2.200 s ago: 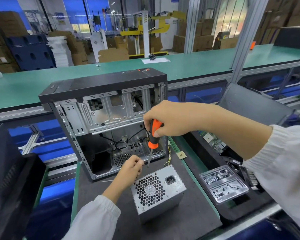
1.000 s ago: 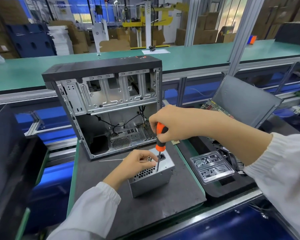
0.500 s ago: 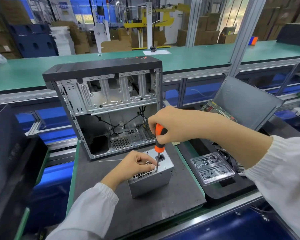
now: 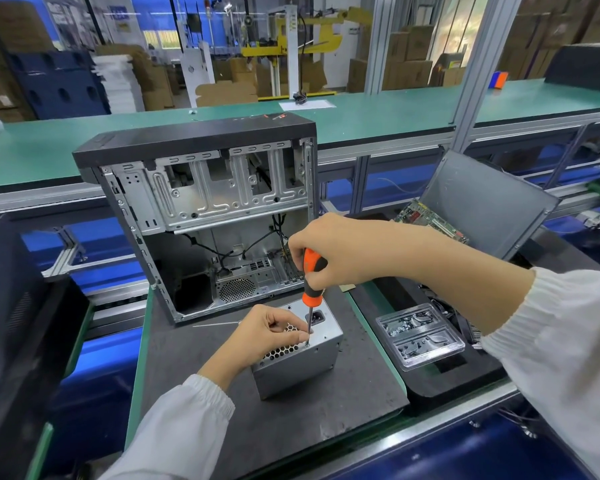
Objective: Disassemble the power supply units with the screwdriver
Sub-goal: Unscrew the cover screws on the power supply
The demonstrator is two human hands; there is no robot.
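Observation:
A silver power supply unit (image 4: 300, 370) with a honeycomb fan grille and a black socket on top sits on the dark work mat (image 4: 291, 427). My right hand (image 4: 329, 249) grips the orange and black screwdriver (image 4: 311, 277) upright, its tip on the unit's top face near the front edge. My left hand (image 4: 264, 332) rests on the grille, fingers curled, fingertips pinching at the screwdriver's tip. What the fingertips pinch is too small to tell.
An open, gutted computer case (image 4: 208, 216) stands just behind the unit. A clear plastic tray (image 4: 418, 336) of screws lies to the right on a black bin, with a circuit board (image 4: 430, 220) and a grey panel (image 4: 485, 202) behind. A green conveyor (image 4: 395, 109) runs beyond.
The power supply unit came to lie closer to the case than 2.2 s ago. The screwdriver tip came down onto its top face, and my left fingers closed in around the tip.

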